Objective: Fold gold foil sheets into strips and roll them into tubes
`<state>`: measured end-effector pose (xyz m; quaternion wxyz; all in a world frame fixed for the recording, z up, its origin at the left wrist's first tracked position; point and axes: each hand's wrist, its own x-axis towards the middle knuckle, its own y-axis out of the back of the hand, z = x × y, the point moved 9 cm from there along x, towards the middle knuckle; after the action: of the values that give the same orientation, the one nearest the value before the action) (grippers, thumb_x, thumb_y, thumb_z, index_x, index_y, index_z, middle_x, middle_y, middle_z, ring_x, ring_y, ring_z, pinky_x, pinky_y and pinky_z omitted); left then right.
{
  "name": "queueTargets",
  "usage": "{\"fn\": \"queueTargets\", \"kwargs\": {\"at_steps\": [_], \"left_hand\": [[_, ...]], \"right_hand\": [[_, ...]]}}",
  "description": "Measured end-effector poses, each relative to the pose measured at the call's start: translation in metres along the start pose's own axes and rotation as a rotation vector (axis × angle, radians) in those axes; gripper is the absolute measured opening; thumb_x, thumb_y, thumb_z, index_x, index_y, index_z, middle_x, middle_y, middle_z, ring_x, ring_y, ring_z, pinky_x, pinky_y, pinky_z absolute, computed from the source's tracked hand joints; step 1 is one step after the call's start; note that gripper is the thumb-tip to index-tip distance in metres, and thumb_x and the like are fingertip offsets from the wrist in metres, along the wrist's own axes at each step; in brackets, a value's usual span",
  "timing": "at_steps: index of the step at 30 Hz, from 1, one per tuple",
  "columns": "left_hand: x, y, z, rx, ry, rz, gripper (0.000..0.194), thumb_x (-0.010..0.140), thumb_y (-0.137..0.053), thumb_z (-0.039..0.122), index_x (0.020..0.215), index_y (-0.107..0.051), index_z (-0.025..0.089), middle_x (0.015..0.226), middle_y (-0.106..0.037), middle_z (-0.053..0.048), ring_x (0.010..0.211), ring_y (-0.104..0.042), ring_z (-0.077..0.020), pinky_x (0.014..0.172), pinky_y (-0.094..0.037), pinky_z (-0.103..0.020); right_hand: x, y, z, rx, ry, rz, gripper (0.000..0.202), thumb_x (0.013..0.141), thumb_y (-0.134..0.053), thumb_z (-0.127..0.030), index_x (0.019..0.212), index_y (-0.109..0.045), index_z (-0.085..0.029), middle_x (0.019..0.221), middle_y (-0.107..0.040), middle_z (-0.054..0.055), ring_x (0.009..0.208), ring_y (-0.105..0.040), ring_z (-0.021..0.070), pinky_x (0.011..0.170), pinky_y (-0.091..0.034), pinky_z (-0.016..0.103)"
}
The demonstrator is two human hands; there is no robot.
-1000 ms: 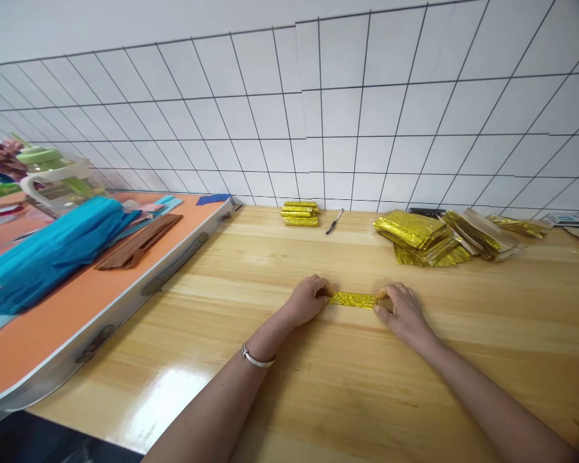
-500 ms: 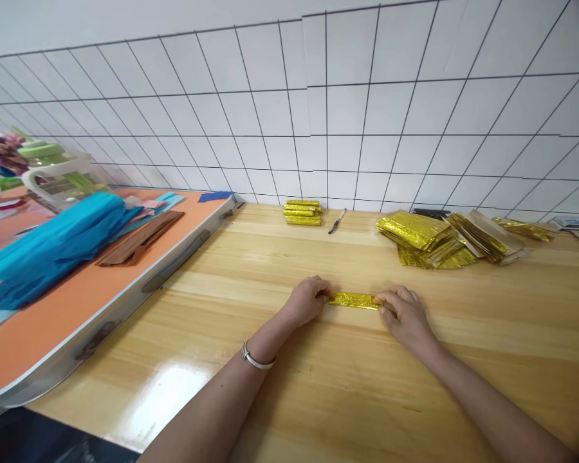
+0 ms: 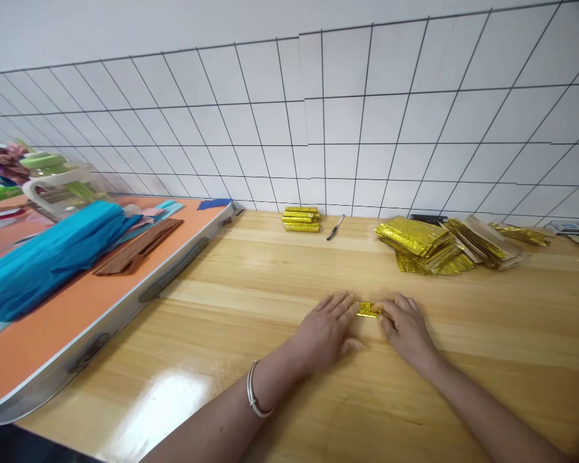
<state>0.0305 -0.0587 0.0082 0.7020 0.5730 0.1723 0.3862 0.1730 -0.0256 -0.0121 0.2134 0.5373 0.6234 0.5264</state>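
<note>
A narrow folded strip of gold foil paper [image 3: 367, 310] lies flat on the wooden table, its middle showing between my hands. My left hand [image 3: 325, 328] is spread flat, palm down, over the strip's left part and hides it. At the right end, the thumb and bent fingers of my right hand [image 3: 405, 325] pinch the strip. Farther back sits a small pile of similar folded gold strips [image 3: 302, 220]. Behind my right hand lies a stack of gold foil sheets [image 3: 415, 238].
A pen [image 3: 336, 227] lies near the tiled wall. Brown-backed gold sheets [image 3: 492, 243] spread at the back right. On the left, an orange-topped table [image 3: 139, 289] bears blue crepe paper [image 3: 62, 241], brown paper [image 3: 139, 249] and a clear jug with a green lid [image 3: 60, 180].
My left hand has let go of its pinch on the strip's left end, opened out and moved right to lie flat over it. My right hand keeps its pinch.
</note>
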Motion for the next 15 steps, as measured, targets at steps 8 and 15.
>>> {"fn": "queueTargets", "kwargs": {"at_steps": [8,15], "left_hand": [[-0.002,-0.019,0.005,0.035,-0.006,-0.083,0.075,0.087,-0.031,0.062,0.141,-0.024,0.012,0.148,-0.024,-0.014,0.138,-0.015,-0.0279,0.112,-0.017,-0.042],[-0.005,-0.013,0.008,0.042,-0.126,-0.064,0.076,0.086,-0.037,0.058,0.143,-0.018,0.012,0.148,-0.023,-0.015,0.138,-0.016,-0.0278,0.111,-0.018,-0.044]], "right_hand": [[-0.004,-0.014,-0.050,-0.135,0.236,-0.115,0.048,0.091,-0.036,-0.031,0.135,-0.039,-0.011,0.141,-0.039,0.012,0.131,-0.029,0.0236,0.107,-0.026,0.042],[-0.016,-0.033,-0.059,-0.195,0.301,-0.287,0.066,0.092,-0.030,-0.047,0.145,-0.016,-0.009,0.150,-0.017,0.013,0.138,-0.016,0.0230,0.110,-0.022,0.043]]}}
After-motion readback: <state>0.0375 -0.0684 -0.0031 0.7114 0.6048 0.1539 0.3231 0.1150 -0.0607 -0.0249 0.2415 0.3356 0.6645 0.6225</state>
